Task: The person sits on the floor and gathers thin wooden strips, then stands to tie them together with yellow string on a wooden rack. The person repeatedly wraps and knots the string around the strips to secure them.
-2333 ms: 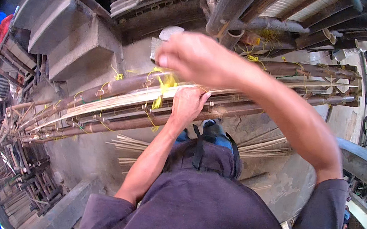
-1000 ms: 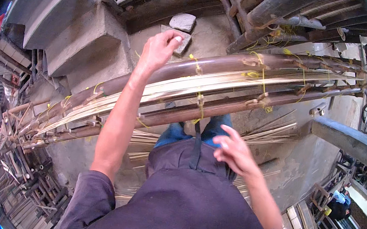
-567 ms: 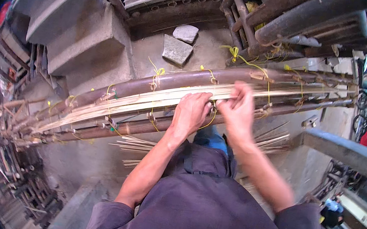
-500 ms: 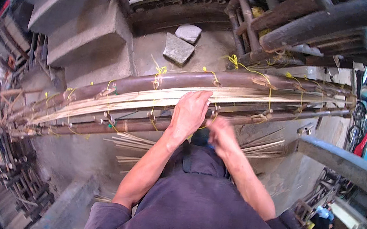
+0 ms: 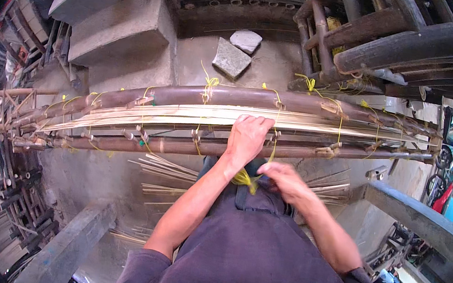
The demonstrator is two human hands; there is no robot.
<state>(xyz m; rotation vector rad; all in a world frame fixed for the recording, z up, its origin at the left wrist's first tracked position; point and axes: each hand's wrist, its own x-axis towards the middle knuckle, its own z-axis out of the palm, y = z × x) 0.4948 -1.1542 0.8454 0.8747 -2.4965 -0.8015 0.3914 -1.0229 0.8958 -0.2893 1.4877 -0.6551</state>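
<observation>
Frame (image 5: 212, 119) lies left to right ahead of you; left hand (image 5: 247, 138) presses flat on its slats, right hand (image 5: 284, 180) nearer, pinching yellow twine (image 5: 245, 179).

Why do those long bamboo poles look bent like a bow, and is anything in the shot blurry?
Head view: the fisheye lens bows the long brown bamboo poles and pale split strips, and leaves black corners. Head view: the right hand is smeared by motion blur, as is the yellow cord by it; the left hand on the strips is sharp. Head view: soft daylight, faint shadows, no glare.
</observation>
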